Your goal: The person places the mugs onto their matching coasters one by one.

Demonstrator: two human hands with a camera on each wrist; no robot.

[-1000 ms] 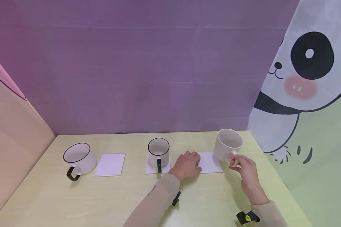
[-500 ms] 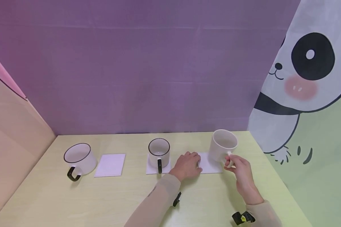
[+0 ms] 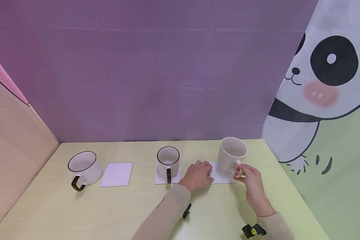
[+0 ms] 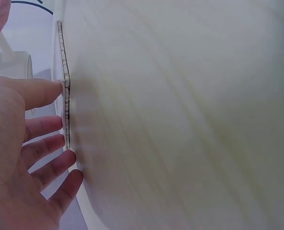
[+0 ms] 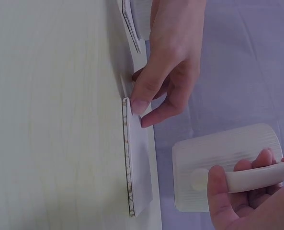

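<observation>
My right hand [image 3: 253, 183] grips the handle of a plain white mug [image 3: 232, 155], upright above the right part of a white square coaster [image 3: 220, 176]. The right wrist view shows a gap between the mug's base [image 5: 177, 182] and the coaster [image 5: 141, 167], and the fingers curled round the handle [image 5: 256, 178]. My left hand [image 3: 197, 175] rests at that coaster's left edge. Its thumb and fingers touch the edge, the fingers loosely extended in the left wrist view. Part of the coaster is hidden behind mug and hand.
A white mug with black rim and handle [image 3: 168, 160] stands on the middle coaster [image 3: 175, 180], left of my left hand. Further left lies another coaster [image 3: 116, 175], with a wider black-handled mug [image 3: 88, 170] on the table beside it. A purple backdrop [image 3: 156, 83] rises behind the table.
My right hand has carried the plain white mug leftward, from the coaster's right side to over its right part. The left hand and the other mugs stay where they were.
</observation>
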